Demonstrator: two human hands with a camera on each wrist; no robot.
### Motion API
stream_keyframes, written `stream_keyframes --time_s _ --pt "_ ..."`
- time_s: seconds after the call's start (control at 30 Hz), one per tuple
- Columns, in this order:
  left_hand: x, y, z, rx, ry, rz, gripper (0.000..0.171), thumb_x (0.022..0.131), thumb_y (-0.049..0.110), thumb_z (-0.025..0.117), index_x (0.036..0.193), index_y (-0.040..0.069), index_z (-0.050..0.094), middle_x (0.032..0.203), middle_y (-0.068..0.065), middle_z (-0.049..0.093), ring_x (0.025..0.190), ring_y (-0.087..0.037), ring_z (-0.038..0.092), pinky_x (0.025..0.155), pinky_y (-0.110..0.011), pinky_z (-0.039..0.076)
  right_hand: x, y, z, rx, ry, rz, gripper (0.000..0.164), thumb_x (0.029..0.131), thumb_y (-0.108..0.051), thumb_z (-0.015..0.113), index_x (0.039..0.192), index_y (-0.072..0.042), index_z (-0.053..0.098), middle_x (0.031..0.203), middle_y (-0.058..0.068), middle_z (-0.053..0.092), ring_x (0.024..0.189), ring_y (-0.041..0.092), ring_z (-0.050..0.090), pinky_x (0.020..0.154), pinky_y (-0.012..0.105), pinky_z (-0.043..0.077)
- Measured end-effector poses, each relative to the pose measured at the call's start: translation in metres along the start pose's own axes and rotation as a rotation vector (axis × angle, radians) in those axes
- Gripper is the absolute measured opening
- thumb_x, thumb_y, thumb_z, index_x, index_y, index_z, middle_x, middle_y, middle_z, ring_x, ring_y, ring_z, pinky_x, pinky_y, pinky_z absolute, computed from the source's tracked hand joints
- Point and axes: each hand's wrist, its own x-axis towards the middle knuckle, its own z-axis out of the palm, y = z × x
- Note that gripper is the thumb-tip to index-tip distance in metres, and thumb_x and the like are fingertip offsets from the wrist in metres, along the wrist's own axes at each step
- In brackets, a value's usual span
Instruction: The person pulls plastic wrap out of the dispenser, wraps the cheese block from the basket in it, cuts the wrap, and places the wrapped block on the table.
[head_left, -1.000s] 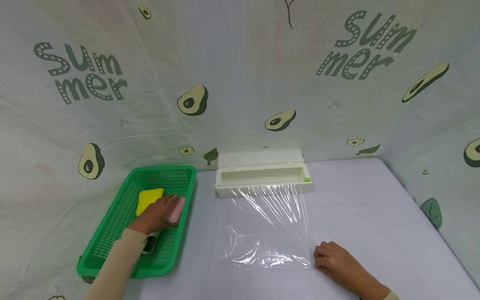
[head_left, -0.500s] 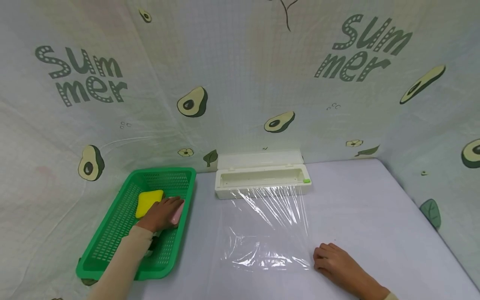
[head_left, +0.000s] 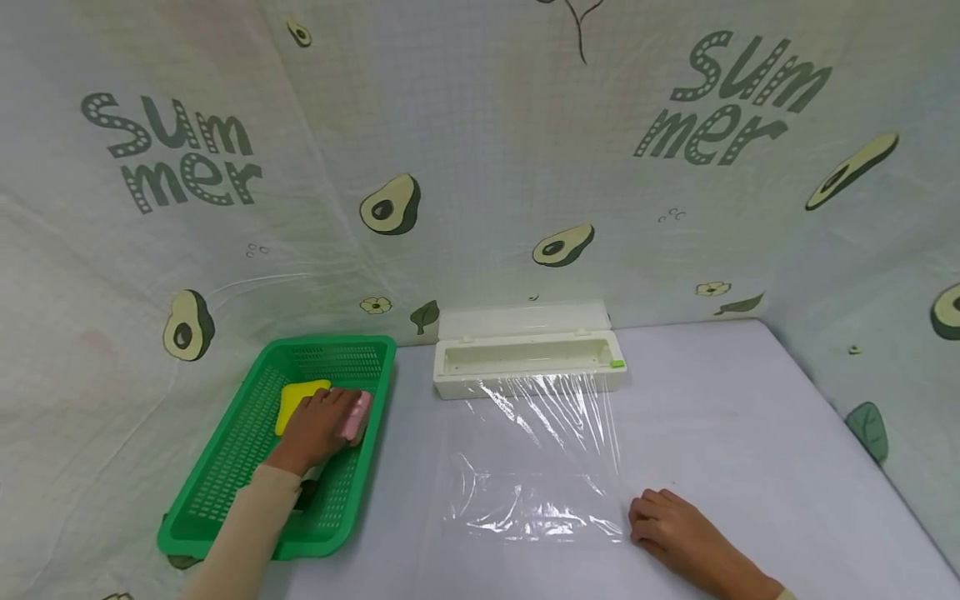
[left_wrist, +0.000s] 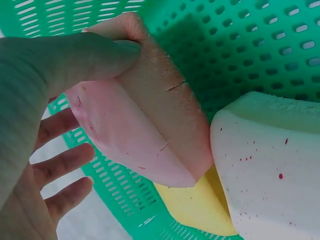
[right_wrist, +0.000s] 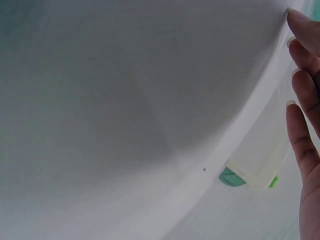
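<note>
In the head view my left hand [head_left: 318, 429] reaches into a green plastic basket [head_left: 176, 521] and holds a pink foam-like block [head_left: 360, 418]. The left wrist view shows my thumb over the top of that pink block [left_wrist: 125, 130], which has worn, cracked edges; the other fingers spread behind it. My right hand [head_left: 678, 529] rests on the table at the near right corner of a sheet of cling film [head_left: 525, 483]. In the right wrist view its fingers [right_wrist: 300, 125] are loosely bent and slightly apart, the thumb tip touching the white surface.
A yellow block [head_left: 292, 404] and a white, red-specked block [left_wrist: 270, 165] share the basket. The film runs from a cream dispenser box [head_left: 525, 358] with its lid raised, near the back wall. A printed cloth [head_left: 480, 167] hangs behind the table.
My left hand has drawn slightly back, its fingers now closer around the pink block, which has shifted a little and shows more upright. The right hand and film look unmoved.
</note>
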Motion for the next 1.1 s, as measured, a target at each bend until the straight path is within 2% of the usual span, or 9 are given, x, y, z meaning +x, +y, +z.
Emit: stream_keyframes --time_s 0.23,0.4,0.67,0.87,1.1 --pt "-0.007 0.001 -0.011 -0.014 0.082 -0.031 0.066 0.085 0.012 0.083 0.145 0.003 0.058 0.124 -0.024 0.065 0.116 -0.05 0.056 0.096 -0.067 0.048 -0.002 0.001 0.002 0.008 0.023 -0.01 0.009 0.076 -0.019 0.074 0.07 -0.024 0.069 0.089 -0.013 0.061 0.081 0.005 0.05 0.071 0.019 0.039" --pt "-0.011 -0.001 -0.015 -0.044 0.133 -0.05 0.069 0.082 0.013 0.088 0.144 0.003 0.059 0.125 -0.026 0.063 0.114 -0.051 0.055 0.093 -0.069 0.047 -0.002 0.001 0.003 0.008 0.021 -0.005 0.009 0.073 -0.018 0.077 0.071 -0.024 0.07 0.09 -0.013 0.062 0.081 0.004 0.05 0.071 0.019 0.039" --pt "-0.015 0.004 -0.023 -0.058 0.291 -0.014 0.072 0.074 0.013 0.094 0.138 0.0 0.063 0.116 -0.024 0.063 0.102 -0.047 0.056 0.083 -0.064 0.048 0.0 0.0 0.001 0.013 0.0 0.012 0.022 0.061 -0.011 0.086 0.071 -0.024 0.071 0.089 -0.013 0.062 0.081 0.004 0.051 0.071 0.019 0.039" --pt "-0.015 0.011 -0.031 -0.05 0.403 0.024 0.074 0.072 0.02 0.095 0.135 0.001 0.063 0.113 -0.023 0.063 0.097 -0.046 0.055 0.079 -0.06 0.046 -0.001 -0.001 0.001 0.024 -0.004 0.016 0.022 0.063 -0.011 0.086 0.073 -0.024 0.071 0.091 -0.013 0.062 0.082 0.004 0.051 0.072 0.018 0.039" --pt "-0.011 0.031 -0.049 -0.047 0.469 0.055 0.068 0.073 0.019 0.093 0.133 0.001 0.066 0.115 -0.022 0.065 0.103 -0.047 0.058 0.084 -0.063 0.048 -0.001 -0.001 0.002 0.04 0.015 0.007 0.019 0.065 -0.011 0.082 0.074 -0.023 0.07 0.091 -0.013 0.062 0.082 0.004 0.05 0.072 0.018 0.039"
